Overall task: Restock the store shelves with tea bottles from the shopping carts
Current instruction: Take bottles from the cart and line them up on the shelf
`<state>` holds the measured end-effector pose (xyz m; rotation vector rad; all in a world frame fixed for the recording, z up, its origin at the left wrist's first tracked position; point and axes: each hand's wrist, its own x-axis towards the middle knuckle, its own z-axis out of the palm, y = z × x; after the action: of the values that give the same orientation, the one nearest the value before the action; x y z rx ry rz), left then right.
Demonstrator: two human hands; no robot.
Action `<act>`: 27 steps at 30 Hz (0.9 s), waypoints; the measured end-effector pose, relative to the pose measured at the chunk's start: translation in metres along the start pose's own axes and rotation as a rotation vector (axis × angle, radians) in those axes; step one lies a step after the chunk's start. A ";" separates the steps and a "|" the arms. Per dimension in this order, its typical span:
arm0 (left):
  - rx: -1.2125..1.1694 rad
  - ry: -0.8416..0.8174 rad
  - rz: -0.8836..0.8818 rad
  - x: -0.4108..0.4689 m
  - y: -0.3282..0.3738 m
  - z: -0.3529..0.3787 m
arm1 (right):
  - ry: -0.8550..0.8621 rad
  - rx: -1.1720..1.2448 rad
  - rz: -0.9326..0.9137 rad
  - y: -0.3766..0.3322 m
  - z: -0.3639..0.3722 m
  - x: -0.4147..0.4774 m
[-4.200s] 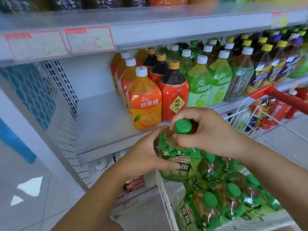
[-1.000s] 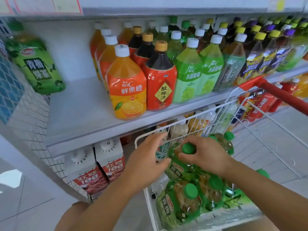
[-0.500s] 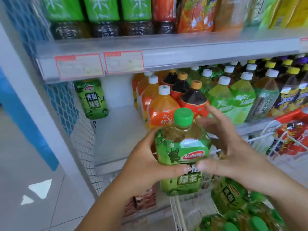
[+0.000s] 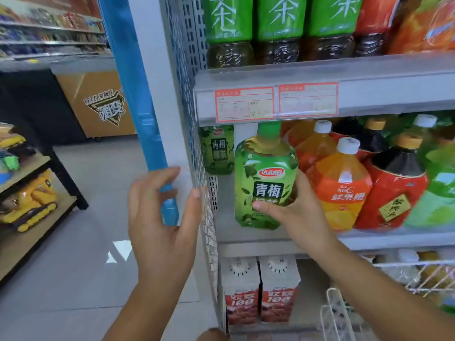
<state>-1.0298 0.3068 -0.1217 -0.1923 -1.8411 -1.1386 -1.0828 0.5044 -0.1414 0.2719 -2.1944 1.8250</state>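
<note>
The right hand (image 4: 295, 212) grips the tea bottle (image 4: 264, 183) low on its body, thumb laid across the front of the label and fingers curled round its right side. The bottle stands nearly upright at the left end of the shelf (image 4: 369, 238). Its base is over the bare strip just behind the front edge, but I cannot tell whether it touches down. Its green cap sits just under the upper shelf (image 4: 394, 89), close below the price tags (image 4: 245, 104).

To the left, a narrow gap separates the bottle from the mesh side (image 4: 197, 143). A second green bottle (image 4: 218, 150) stands in the back corner against that mesh. To the right, the orange bottle (image 4: 342, 193) is close, with the gripping fingers in between.

The left hand (image 4: 160, 217) hangs in the aisle outside the mesh, in front of the blue post (image 4: 138, 94), its grip spread and holding nothing.

Below the shelf stand two cartons (image 4: 261, 291), and the wire rim of the cart (image 4: 339, 313) shows at lower right.
</note>
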 end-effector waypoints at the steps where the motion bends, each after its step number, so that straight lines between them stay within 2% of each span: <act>1: 0.035 0.047 0.010 -0.001 -0.010 0.002 | 0.018 -0.019 -0.004 0.006 0.003 0.012; 5: 0.017 -0.057 -0.139 0.006 -0.034 0.018 | 0.069 -0.070 0.013 0.031 0.014 0.044; 7: 0.010 -0.101 -0.158 0.008 -0.040 0.027 | 0.084 -0.054 0.049 0.044 0.017 0.053; 13: -0.015 0.006 -0.158 0.007 -0.048 0.049 | 0.144 -0.049 0.116 0.071 0.030 0.088; 19: -0.031 0.032 -0.165 0.004 -0.055 0.050 | 0.226 -0.199 0.144 0.089 0.051 0.127; 27: -0.048 0.042 -0.146 0.003 -0.061 0.053 | 0.369 -0.130 0.144 0.099 0.062 0.158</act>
<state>-1.0982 0.3130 -0.1649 -0.0616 -1.8156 -1.2789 -1.2691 0.4664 -0.1921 -0.2377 -2.0979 1.6338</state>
